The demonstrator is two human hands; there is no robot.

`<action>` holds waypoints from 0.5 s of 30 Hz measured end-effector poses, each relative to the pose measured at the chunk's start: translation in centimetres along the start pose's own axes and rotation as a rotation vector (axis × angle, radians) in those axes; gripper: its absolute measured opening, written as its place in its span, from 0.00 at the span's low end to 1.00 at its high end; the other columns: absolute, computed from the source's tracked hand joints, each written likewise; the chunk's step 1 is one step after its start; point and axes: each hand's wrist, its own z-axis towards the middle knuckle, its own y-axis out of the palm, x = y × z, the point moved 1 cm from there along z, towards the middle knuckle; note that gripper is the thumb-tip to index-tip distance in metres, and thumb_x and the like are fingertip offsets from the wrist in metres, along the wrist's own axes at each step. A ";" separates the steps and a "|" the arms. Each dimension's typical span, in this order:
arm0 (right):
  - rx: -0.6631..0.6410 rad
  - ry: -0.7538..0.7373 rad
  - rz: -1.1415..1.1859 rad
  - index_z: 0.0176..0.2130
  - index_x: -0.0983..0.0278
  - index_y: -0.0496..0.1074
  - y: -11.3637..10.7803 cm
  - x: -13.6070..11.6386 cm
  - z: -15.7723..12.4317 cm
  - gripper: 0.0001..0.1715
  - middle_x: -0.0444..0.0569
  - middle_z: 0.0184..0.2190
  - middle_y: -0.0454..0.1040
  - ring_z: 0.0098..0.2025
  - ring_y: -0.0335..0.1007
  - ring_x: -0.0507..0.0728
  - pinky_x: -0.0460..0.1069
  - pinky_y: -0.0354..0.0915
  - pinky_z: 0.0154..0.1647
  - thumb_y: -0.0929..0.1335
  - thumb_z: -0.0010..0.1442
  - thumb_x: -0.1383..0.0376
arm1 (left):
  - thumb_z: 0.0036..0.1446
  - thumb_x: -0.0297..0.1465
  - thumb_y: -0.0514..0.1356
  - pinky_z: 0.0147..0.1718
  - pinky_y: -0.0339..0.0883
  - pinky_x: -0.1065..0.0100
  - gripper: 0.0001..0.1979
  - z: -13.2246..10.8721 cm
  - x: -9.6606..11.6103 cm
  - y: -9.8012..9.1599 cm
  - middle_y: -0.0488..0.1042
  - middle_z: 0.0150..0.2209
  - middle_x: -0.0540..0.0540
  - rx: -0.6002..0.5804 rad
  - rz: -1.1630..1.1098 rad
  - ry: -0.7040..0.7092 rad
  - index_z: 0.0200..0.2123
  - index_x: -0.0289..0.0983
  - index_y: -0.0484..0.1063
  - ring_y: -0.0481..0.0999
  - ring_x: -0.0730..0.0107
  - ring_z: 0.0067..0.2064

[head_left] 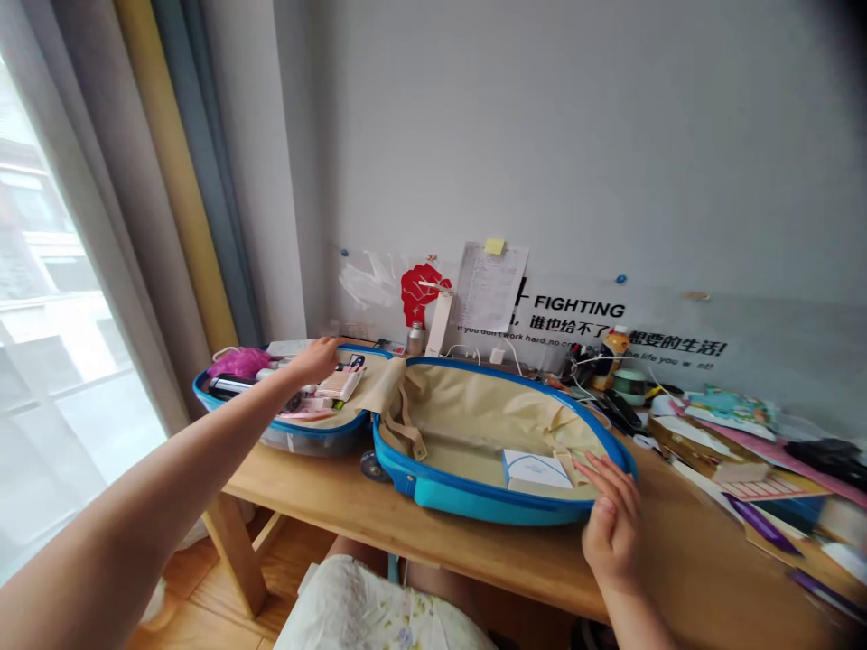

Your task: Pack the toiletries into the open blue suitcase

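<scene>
An open blue suitcase point(501, 506) with beige lining lies on the wooden desk, its two halves spread side by side. My left hand point(317, 359) reaches across the left half to the far rim, fingers stretched to the right; whether it touches the rim I cannot tell. Below it in that half are a pink mesh bath puff point(240, 363), a dark cylinder point(230, 387) and several small packets point(340, 383). At the right end of the other half, my right hand point(615, 516) rests over the rim with its fingers extended. Near it, inside, lies a white-and-blue box point(536, 469).
Clutter of papers, a purple strip point(762, 524) and a green-lidded jar point(629, 386) covers the desk's right side. Along the wall stand a metal bottle point(415, 338), a white lamp point(440, 323) and an orange bottle point(613, 352). A curtain point(196, 171) hangs at the left.
</scene>
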 end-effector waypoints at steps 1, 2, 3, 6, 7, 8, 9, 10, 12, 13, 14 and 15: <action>-0.004 0.001 -0.003 0.50 0.62 0.74 0.0 0.0 0.0 0.25 0.56 0.49 0.76 0.58 0.67 0.63 0.63 0.59 0.59 0.53 0.70 0.62 | 0.62 0.24 0.49 0.57 0.60 0.60 0.24 0.1 -1.9 0.0 0.71 0.58 0.35 -0.018 0.041 -0.060 0.61 0.30 0.64 0.69 0.57 0.59; -0.006 0.001 -0.006 0.50 0.62 0.74 -0.1 0.0 0.0 0.25 0.56 0.49 0.76 0.58 0.67 0.63 0.63 0.59 0.59 0.53 0.70 0.62 | 0.61 0.25 0.50 0.56 0.61 0.59 0.24 0.1 -3.6 0.0 0.70 0.58 0.34 -0.035 0.080 -0.112 0.61 0.30 0.63 0.69 0.55 0.59; -0.008 0.003 -0.008 0.50 0.63 0.74 -0.1 0.1 -0.1 0.25 0.56 0.49 0.76 0.58 0.67 0.63 0.63 0.59 0.59 0.53 0.70 0.62 | 0.61 0.25 0.50 0.55 0.62 0.59 0.24 0.1 -5.1 0.0 0.70 0.58 0.33 -0.055 0.116 -0.152 0.61 0.30 0.63 0.69 0.54 0.59; -0.016 0.010 -0.010 0.49 0.63 0.74 -0.2 0.1 -0.2 0.25 0.56 0.48 0.76 0.57 0.67 0.63 0.64 0.60 0.58 0.53 0.70 0.61 | 0.60 0.25 0.51 0.53 0.63 0.57 0.26 0.4 -7.8 0.4 0.68 0.60 0.33 -0.104 0.200 -0.202 0.63 0.33 0.61 0.68 0.52 0.59; -0.018 0.014 -0.007 0.49 0.63 0.74 -0.3 0.1 -0.2 0.25 0.56 0.48 0.76 0.57 0.68 0.63 0.64 0.60 0.58 0.53 0.70 0.61 | 0.60 0.24 0.51 0.53 0.63 0.56 0.27 0.6 -8.3 0.6 0.68 0.61 0.34 -0.119 0.221 -0.199 0.63 0.34 0.61 0.67 0.52 0.59; -0.020 0.019 -0.004 0.49 0.63 0.74 -0.3 0.1 -0.3 0.25 0.56 0.49 0.75 0.57 0.67 0.63 0.64 0.60 0.59 0.53 0.70 0.61 | 0.60 0.23 0.51 0.52 0.63 0.56 0.27 0.9 -8.7 0.8 0.68 0.61 0.35 -0.132 0.240 -0.192 0.63 0.34 0.60 0.67 0.53 0.59; -0.020 0.023 0.000 0.49 0.63 0.74 -0.3 0.2 -0.4 0.25 0.56 0.49 0.75 0.57 0.67 0.63 0.64 0.60 0.59 0.53 0.70 0.61 | 0.59 0.22 0.51 0.52 0.62 0.56 0.27 1.3 -8.9 1.0 0.69 0.60 0.36 -0.143 0.256 -0.181 0.63 0.34 0.61 0.67 0.54 0.58; -0.021 0.027 0.004 0.49 0.63 0.74 -0.3 0.2 -0.4 0.25 0.56 0.49 0.75 0.57 0.67 0.64 0.65 0.60 0.59 0.53 0.70 0.61 | 0.59 0.21 0.51 0.52 0.62 0.57 0.27 1.7 -9.0 1.3 0.69 0.60 0.35 -0.152 0.270 -0.171 0.62 0.34 0.61 0.68 0.54 0.58; -0.030 0.035 0.008 0.49 0.63 0.74 -0.4 0.2 -0.5 0.25 0.56 0.49 0.75 0.58 0.67 0.64 0.65 0.59 0.60 0.53 0.70 0.61 | 0.59 0.20 0.51 0.50 0.63 0.57 0.26 2.7 -9.2 1.8 0.70 0.59 0.34 -0.168 0.291 -0.151 0.61 0.32 0.63 0.69 0.53 0.57; -0.036 0.035 0.009 0.50 0.63 0.73 -0.4 0.2 -0.6 0.25 0.57 0.50 0.75 0.58 0.67 0.64 0.65 0.59 0.60 0.53 0.70 0.61 | 0.59 0.20 0.50 0.50 0.63 0.57 0.26 3.1 -9.4 2.0 0.70 0.59 0.33 -0.177 0.297 -0.141 0.61 0.32 0.64 0.69 0.53 0.57; -0.043 0.034 0.009 0.51 0.63 0.73 -0.5 0.2 -0.6 0.25 0.57 0.50 0.74 0.58 0.66 0.64 0.65 0.58 0.60 0.53 0.70 0.62 | 0.59 0.19 0.50 0.50 0.63 0.57 0.25 3.6 -9.5 2.2 0.70 0.59 0.33 -0.187 0.302 -0.131 0.60 0.32 0.65 0.69 0.52 0.57; -0.049 0.032 0.006 0.52 0.63 0.73 -0.5 0.1 -0.7 0.25 0.57 0.50 0.74 0.58 0.66 0.64 0.65 0.58 0.60 0.53 0.70 0.62 | 0.59 0.18 0.50 0.49 0.63 0.57 0.25 4.0 -9.7 2.4 0.71 0.58 0.33 -0.196 0.305 -0.122 0.59 0.32 0.66 0.70 0.52 0.57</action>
